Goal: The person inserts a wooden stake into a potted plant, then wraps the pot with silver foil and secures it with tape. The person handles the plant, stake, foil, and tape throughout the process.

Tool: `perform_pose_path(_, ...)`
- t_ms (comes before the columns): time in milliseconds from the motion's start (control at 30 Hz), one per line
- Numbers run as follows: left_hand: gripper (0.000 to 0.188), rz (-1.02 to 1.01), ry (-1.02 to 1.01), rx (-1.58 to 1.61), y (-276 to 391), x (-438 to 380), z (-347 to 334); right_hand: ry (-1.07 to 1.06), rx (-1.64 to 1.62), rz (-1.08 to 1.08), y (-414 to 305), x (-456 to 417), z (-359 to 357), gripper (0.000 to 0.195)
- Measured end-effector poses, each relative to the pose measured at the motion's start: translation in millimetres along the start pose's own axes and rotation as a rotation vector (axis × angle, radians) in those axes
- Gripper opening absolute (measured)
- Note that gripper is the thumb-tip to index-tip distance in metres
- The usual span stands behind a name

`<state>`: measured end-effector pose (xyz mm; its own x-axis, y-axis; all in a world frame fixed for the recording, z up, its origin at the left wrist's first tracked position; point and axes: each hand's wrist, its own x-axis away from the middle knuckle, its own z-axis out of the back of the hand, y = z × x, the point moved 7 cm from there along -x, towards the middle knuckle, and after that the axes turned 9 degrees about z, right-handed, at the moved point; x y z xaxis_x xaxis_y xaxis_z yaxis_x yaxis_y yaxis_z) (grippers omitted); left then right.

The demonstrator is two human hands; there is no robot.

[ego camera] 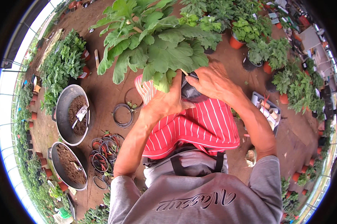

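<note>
A leafy chrysanthemum-like plant [168, 47] tilts away from me over my lap, its broad leaves filling the top centre. Its root end is in a black plastic pot or bag [191, 91], above my red striped trouser legs. My left hand [168, 99] grips the near left side of this black container, its upper fingers partly covered by leaves. From the right, my right hand [210, 79] holds the container's upper edge, with the thumb close to a pale stem [184, 72]. Leaves and hands hide most of the rim.
Two black tubs [65, 96] [53, 156] of soil stand at left, a scoop [80, 114] in the upper one. Wire-like rings [107, 151] lie heaped beside them. A grey crate [275, 107] with tubes sits at right. Potted plants [269, 53] line both sides.
</note>
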<state>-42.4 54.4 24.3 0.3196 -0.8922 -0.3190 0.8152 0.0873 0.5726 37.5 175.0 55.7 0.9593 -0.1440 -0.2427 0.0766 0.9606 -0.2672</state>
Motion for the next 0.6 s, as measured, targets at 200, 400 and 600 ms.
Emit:
perform_pose_path(200, 0.127, 0.000, 0.039, 0.077, 10, -11, -6, -0.078, -0.001, -0.047, 5, -2, 17, 0.046)
perform_pose_path(400, 0.123, 0.003, -0.023, -0.020, 15, -22, 2, 0.105, -0.152, -0.074, 0, 21, 27, 0.057)
perform_pose_path(600, 0.116, 0.045, -0.048, -0.057, 15, -26, -1, 0.123, -0.144, -0.058, -9, 26, 24, 0.085)
